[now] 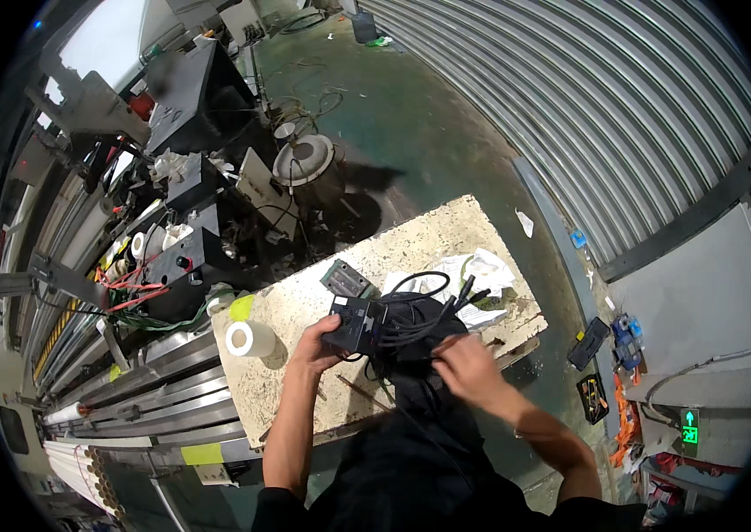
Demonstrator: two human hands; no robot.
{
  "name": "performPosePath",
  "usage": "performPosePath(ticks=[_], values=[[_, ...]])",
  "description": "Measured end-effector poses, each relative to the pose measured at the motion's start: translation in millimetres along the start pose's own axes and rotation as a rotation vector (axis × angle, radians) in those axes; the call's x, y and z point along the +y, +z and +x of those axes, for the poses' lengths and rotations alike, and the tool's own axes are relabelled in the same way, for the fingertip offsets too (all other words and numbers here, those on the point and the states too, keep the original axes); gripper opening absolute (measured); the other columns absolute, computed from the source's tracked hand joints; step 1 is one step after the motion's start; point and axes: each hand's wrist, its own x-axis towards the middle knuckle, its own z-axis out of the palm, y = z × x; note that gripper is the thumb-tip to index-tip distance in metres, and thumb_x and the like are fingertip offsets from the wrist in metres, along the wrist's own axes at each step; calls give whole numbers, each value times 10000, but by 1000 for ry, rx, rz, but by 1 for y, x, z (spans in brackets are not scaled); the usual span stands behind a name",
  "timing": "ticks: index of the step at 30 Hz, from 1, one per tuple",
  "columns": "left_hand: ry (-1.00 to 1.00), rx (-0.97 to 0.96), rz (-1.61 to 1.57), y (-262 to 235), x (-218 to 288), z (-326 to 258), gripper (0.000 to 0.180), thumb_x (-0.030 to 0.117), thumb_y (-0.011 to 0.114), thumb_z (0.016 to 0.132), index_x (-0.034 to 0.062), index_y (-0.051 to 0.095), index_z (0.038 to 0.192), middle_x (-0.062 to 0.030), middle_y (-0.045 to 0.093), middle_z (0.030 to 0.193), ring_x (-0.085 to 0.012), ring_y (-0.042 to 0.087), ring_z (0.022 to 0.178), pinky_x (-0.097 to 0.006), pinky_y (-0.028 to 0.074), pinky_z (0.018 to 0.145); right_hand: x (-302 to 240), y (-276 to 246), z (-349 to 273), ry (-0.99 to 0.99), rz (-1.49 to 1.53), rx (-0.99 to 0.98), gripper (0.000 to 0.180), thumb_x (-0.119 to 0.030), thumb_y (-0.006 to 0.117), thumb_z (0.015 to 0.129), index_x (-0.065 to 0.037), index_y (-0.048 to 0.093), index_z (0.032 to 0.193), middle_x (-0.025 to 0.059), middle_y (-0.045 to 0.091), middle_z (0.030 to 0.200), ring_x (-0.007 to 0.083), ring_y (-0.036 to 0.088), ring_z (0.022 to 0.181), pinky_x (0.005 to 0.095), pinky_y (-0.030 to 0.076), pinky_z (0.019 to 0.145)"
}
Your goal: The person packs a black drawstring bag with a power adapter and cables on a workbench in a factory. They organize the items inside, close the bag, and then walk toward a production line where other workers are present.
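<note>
The black box (350, 321) with its bundle of black cables (411, 321) sits near the middle of the speckled worktop (411, 235), and that's what we've got in the head view. Our left hand (318, 344) is closed around the box's near edge. Our right hand (466, 368) hovers loosely curled at the cables; grip unclear. A white tape roll (249, 339) stands left of the box, crumpled paper (482, 275) beyond it.

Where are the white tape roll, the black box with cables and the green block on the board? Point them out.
white tape roll (249, 339), head view, on its outer side.
black box (350, 321), head view, on its top face.
green block (346, 278), head view, on its top.
</note>
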Motion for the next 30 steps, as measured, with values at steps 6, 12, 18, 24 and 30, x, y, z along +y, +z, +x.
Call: performPosePath(ticks=[6,12,18,24,30], values=[[112,59,-105,-3,-24,-9,549,349,713,822,61,560,1264,-130,655,1168,-276,645,1039,-478,542,843,-25,59,10,81,-499,-284,385,-97,657,741,50,640,1096,144,645,938,270,661,785,369,520,599],[160,35,-258,21,-28,-20,522,361,666,890,70,530,1302,-135,639,1212,-308,639,1075,-488,532,896,10,73,21,36,-529,-410,282,-161,709,672,-7,643,898,139,637,856,279,655,581,408,485,453],[216,63,-341,27,-32,-28,570,403,648,913,77,488,1351,-155,589,1296,-344,566,1201,-546,478,997,12,23,59,376,-29,-711,753,-517,781,686,29,640,1185,220,673,1118,345,674,984,386,530,855],[324,-79,-236,22,-47,-42,662,317,734,862,34,431,1378,-149,573,1311,-312,571,1211,-507,462,1035,11,23,49,519,353,-613,736,-429,842,688,35,619,1214,132,709,975,195,665,800,317,523,744],[417,-98,-188,42,-52,-60,712,109,830,751,29,456,1351,-99,607,1264,-251,596,1174,-436,472,1026,5,23,37,742,875,-524,549,-193,849,741,24,610,1185,31,670,953,57,573,795,244,485,713]])
